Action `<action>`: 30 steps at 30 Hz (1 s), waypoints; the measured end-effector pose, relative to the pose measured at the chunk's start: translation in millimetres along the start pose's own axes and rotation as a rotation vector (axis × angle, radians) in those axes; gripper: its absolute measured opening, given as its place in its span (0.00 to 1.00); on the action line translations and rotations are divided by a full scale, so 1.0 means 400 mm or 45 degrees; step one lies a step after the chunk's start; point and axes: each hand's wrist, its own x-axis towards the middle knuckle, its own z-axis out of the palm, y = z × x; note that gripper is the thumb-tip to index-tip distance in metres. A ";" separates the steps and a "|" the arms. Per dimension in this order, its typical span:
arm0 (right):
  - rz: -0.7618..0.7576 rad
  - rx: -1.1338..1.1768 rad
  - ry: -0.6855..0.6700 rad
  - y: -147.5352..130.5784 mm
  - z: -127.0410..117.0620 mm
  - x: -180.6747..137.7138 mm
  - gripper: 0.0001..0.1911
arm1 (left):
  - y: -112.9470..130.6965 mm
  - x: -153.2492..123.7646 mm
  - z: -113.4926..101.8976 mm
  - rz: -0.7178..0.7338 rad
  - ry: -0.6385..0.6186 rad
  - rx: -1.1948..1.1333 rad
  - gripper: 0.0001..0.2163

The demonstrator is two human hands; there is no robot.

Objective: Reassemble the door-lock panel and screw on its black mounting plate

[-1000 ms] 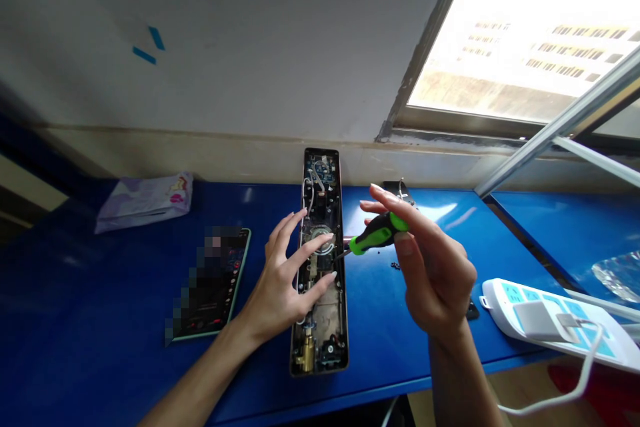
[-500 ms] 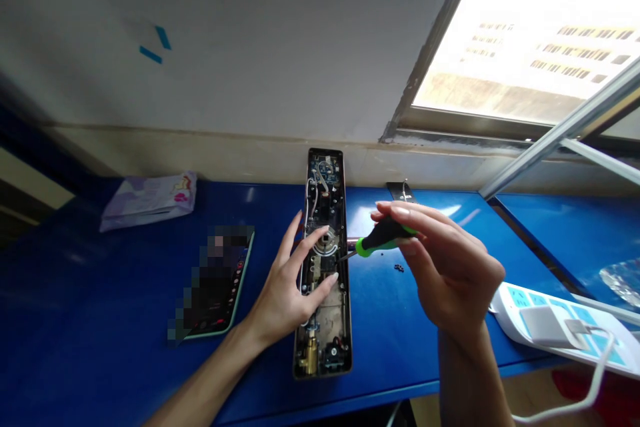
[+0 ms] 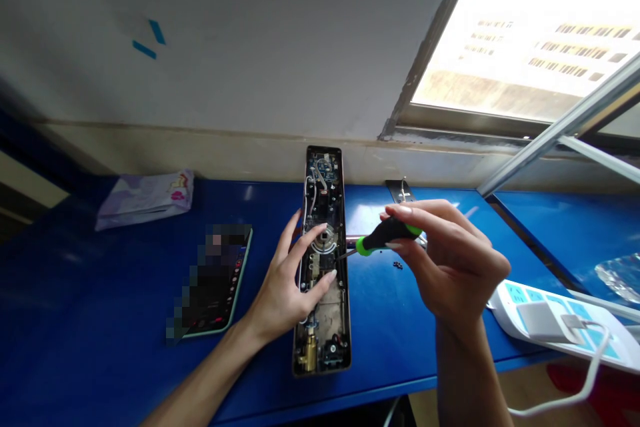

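Observation:
An opened electronic door lock panel [image 3: 327, 320] stands lengthwise in front of me, its circuit board, wires, round spindle hub and brass-coloured cylinder exposed. My left hand [image 3: 290, 287] holds it at the middle from the left. Its thumb and index finger reach onto the inner parts, and other fingers lie by the left edge. My right hand [image 3: 440, 260] is closed around a green-and-black screwdriver [image 3: 385, 235], pinching the handle between thumb and fingers. The screwdriver lies slanted, its tip at the panel's right inner edge below the hub. What the tip touches is too small to tell.
Several small dark screws [image 3: 397, 265] lie right of the panel. Behind my right hand is a black plate [image 3: 399, 189]. A phone [image 3: 215, 287] and a purple-white packet [image 3: 145, 199] are at left. A power strip [image 3: 555, 313] with a plugged-in charger sits at right, near a metal frame [image 3: 545, 133].
The screwdriver handle and my right hand have shifted slightly, with the tip staying at the same part of the panel. My left hand keeps its place. The whole view has moved a little.

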 end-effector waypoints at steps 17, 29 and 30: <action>0.021 -0.175 -0.041 -0.011 -0.006 0.010 0.21 | 0.004 0.002 -0.002 -0.002 0.002 0.017 0.30; -0.007 -0.160 0.045 -0.004 0.025 -0.003 0.18 | 0.002 0.000 -0.004 0.000 -0.010 0.027 0.31; 0.017 -0.138 0.005 -0.005 0.026 -0.002 0.19 | 0.002 0.001 -0.004 0.003 -0.009 0.027 0.31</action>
